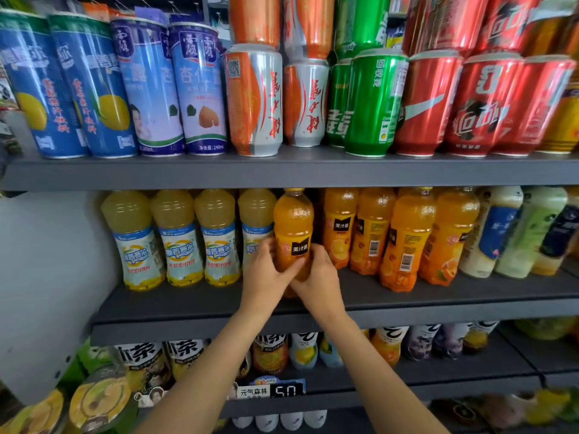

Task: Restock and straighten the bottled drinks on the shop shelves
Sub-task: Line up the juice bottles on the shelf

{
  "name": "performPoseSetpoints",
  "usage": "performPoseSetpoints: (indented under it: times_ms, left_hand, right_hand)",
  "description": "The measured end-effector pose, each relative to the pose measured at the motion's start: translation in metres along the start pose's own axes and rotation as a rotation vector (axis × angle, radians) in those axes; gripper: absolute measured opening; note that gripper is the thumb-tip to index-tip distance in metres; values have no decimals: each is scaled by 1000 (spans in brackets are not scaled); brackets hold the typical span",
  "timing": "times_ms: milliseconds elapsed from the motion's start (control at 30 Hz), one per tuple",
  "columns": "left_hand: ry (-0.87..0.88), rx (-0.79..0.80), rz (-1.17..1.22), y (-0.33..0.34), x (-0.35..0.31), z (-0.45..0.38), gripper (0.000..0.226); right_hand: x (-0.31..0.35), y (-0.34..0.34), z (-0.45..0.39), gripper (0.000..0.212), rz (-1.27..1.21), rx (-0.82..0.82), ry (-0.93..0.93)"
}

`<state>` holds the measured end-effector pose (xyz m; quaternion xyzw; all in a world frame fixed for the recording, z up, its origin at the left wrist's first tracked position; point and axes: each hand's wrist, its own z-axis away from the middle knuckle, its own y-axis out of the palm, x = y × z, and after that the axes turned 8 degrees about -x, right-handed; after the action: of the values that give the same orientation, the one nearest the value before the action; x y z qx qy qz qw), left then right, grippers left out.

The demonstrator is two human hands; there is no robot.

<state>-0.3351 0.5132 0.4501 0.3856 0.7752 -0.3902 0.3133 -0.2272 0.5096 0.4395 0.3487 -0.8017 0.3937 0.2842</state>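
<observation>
both hands: left hand (266, 274) and right hand (319, 277) wrapped round the orange juice bottle (293, 233) | where: upright, front of middle shelf (438, 303) | risk imo: shove it back carelessly and it bumps the pale juice bottles (216, 239) beside it, maybe toppling one

You are looking at an orange juice bottle (293, 233) wearing a black label patch with white characters. The pale yellow bottles (175, 238) beside it are showing white-and-blue labels with yellow fruit. Above, blue cans (67, 86) are carrying yellow fruit prints, the orange-and-silver cans (255, 100) red script, next to plain green cans (374, 101) and red cans (482, 104). The shelf (282, 172) is showing dark grey.
</observation>
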Motion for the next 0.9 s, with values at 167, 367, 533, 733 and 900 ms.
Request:
performPoseSetpoints:
  times_ms: [167,367,533,733,900]
  left_hand:
    - [44,-8,-184,-17,3,-3,50]
    - [6,-3,-400,-4,-12,1,78]
    - [-44,9,-441,-5,-17,-2,70]
    - [-13,66,-393,-34,-10,1,64]
    - [-10,122,-383,-41,-7,-2,65]
  right_hand:
    - [-12,-29,-23,57,-133,325,24]
    - [-21,-37,-33,52,202,-205,-20]
    - [-17,-13,-44,72,454,-227,88]
    - [-8,2,-57,63,451,-203,296]
    - [4,11,-53,58,351,-96,272]
